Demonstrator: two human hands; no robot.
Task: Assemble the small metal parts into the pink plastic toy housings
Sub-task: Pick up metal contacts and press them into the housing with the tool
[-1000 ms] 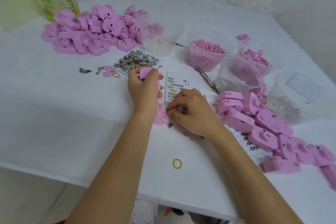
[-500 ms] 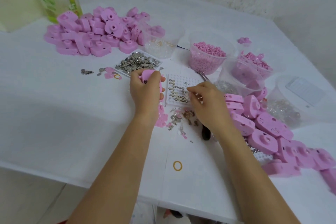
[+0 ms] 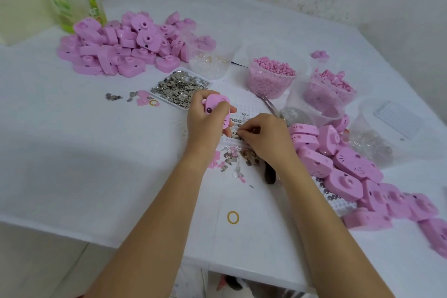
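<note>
The left hand (image 3: 205,128) curls fingers and thumb round one pink housing (image 3: 217,104). At its 3 o'clock, almost touching, the right hand (image 3: 268,140) brings its fingertips together in a pinch on the white peg tray (image 3: 254,109) among small metal rings (image 3: 233,120). Whether a ring sits between them is too small to tell. Loose metal bits (image 3: 229,156) lie at the hands' 6 o'clock and a dish of metal plates (image 3: 179,87) at 11. The far heap of housings (image 3: 116,51) is at 10, the near heap (image 3: 348,164) at 4.
</note>
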